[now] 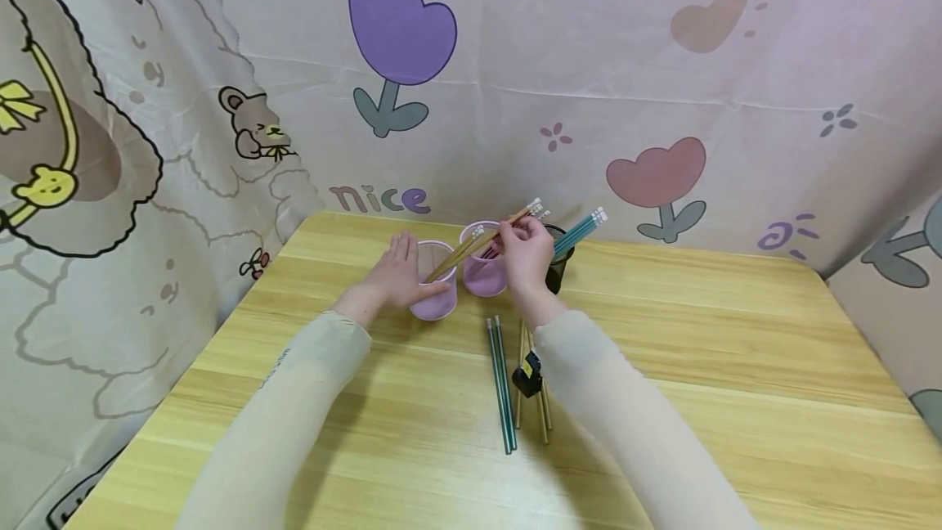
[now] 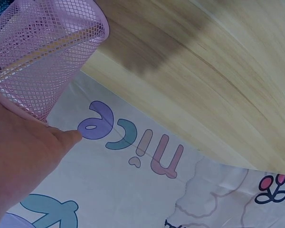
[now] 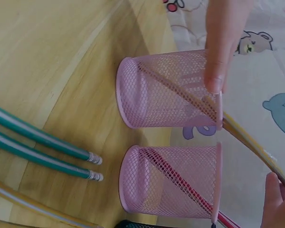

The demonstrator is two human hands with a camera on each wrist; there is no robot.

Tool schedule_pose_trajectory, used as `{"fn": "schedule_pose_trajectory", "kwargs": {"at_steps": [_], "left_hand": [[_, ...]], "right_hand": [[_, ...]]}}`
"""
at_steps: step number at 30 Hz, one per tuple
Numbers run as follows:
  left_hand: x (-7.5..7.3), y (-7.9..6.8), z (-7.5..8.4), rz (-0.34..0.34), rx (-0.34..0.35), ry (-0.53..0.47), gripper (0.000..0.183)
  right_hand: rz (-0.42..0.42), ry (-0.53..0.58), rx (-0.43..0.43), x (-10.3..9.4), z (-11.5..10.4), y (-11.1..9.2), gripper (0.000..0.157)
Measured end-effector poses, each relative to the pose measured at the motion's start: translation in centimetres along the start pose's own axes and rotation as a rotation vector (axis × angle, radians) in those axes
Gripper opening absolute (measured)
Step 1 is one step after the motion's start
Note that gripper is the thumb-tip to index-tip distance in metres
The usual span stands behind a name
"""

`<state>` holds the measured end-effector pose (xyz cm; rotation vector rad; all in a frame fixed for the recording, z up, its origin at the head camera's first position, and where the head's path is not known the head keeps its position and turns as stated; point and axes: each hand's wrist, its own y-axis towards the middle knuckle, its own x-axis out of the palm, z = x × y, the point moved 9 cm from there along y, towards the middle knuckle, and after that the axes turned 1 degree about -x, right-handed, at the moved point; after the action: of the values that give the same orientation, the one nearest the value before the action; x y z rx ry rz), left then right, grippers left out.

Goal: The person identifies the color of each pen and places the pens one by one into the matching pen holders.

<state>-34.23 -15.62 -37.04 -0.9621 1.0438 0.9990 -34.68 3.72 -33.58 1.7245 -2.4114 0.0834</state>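
Observation:
A left pink mesh pencil cup stands upright with yellow pencils leaning out of it to the right. My left hand rests against this cup, fingers stretched along its left side and thumb across its front near the rim. With its fingertips, my right hand pinches a yellow pencil whose lower end is inside that cup. Just beside it, a second pink mesh cup holds dark red pencils. Behind the right hand, a black mesh cup holds teal pencils.
Two green pencils lie on the wooden table in front of the cups. Several gold pencils lie next to them, partly under the right wrist's black camera. A printed cloth hangs behind the table.

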Motion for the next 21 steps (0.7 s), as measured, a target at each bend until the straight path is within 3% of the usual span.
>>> {"fn": "schedule_pose_trajectory", "kwargs": {"at_steps": [8, 15, 21], "left_hand": [[0.0, 0.1, 0.0, 0.002, 0.001, 0.001, 0.104], [0.0, 0.0, 0.1, -0.001, 0.000, -0.001, 0.104], [0.2, 0.1, 0.0, -0.002, 0.004, -0.008, 0.103]], "right_hand": [[-0.044, -0.160, 0.017, 0.9, 0.7, -0.2, 0.012], [-0.115, -0.169, 0.056, 1.7, 1.0, -0.5, 0.023], [-0.126, -0.122, 0.100, 1.2, 1.0, -0.8, 0.031]]}}
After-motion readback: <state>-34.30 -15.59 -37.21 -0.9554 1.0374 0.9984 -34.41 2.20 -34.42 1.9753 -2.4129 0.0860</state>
